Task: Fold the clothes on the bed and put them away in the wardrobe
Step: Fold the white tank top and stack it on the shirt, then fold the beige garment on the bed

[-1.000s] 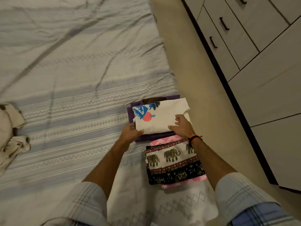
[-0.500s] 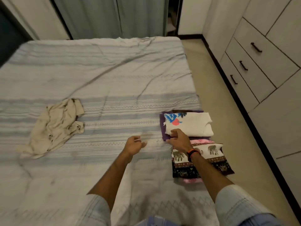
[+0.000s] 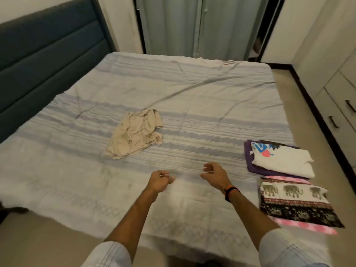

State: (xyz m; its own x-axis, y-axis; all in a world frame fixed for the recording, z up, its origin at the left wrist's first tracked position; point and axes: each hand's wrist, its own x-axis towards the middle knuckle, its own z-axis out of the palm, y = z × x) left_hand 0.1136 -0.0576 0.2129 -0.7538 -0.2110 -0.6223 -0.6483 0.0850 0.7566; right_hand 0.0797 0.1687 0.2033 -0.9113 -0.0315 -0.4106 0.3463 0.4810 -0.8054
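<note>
Both hands over the near part of the bed (image 3: 192, 89), neither holding anything. Left hand (image 3: 159, 181): fingers curled in loosely. Right hand (image 3: 213, 174): fingers half-bent and spread apart, black/orange band (image 3: 231, 192) on the wrist.

One unfolded item: crumpled beige garment (image 3: 134, 133), mid-bed, well apart from both hands, up and left of them.

Folded stuff at the bed's right edge: white printed shirt (image 3: 283, 160) on top of a purple garment (image 3: 252, 166). Just nearer, elephant-print cloth (image 3: 294, 203) lying on a pink piece (image 3: 308, 227). The two stacks look to be touching.

Wardrobe (image 3: 339, 105) along the right wall, drawers closed. Blue headboard (image 3: 44, 60) at left, curtain (image 3: 192, 26) behind the far end
</note>
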